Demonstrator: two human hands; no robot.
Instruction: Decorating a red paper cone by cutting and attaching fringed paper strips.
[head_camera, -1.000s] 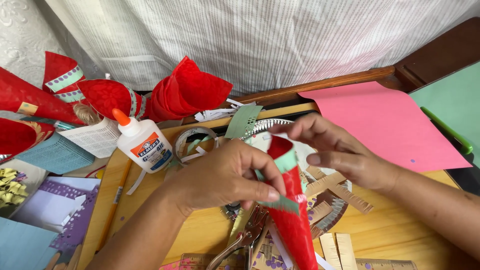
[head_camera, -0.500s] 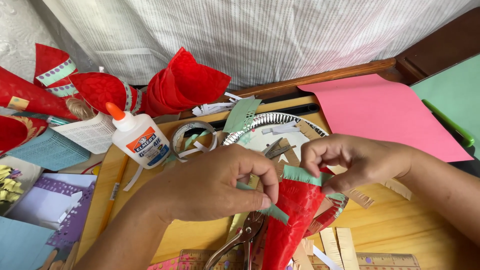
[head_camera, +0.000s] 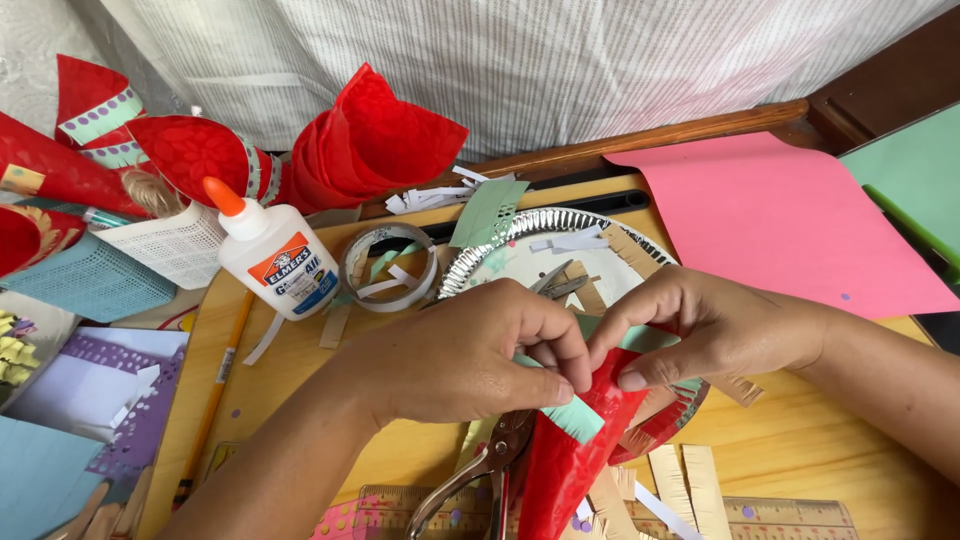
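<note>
Both your hands have closed in together: left hand (head_camera: 470, 350) and right hand (head_camera: 700, 330) fingers pinch the green strip (head_camera: 575, 415) onto the red cone (head_camera: 570, 460), over the scrap-filled foil plate (head_camera: 520, 235) on the worktop (head_camera: 300, 370).

Both hands meet over a red paper cone (head_camera: 570, 460) at the middle of the wooden desk (head_camera: 300, 400). The left hand (head_camera: 470, 350) and the right hand (head_camera: 700, 330) pinch a mint-green paper strip (head_camera: 570, 415) against the cone's upper edge, fingers (head_camera: 570, 350) touching. A metal hole punch (head_camera: 480, 470) lies just below the left hand. Behind them sits a silver-rimmed paper plate (head_camera: 540, 225), with a white glue bottle (head_camera: 270, 255) capped in orange to its left, a tape roll (head_camera: 385, 265) between them. More red cones (head_camera: 370, 135) stand at the back, and a pink paper sheet (head_camera: 780, 220) lies to the right.
</note>
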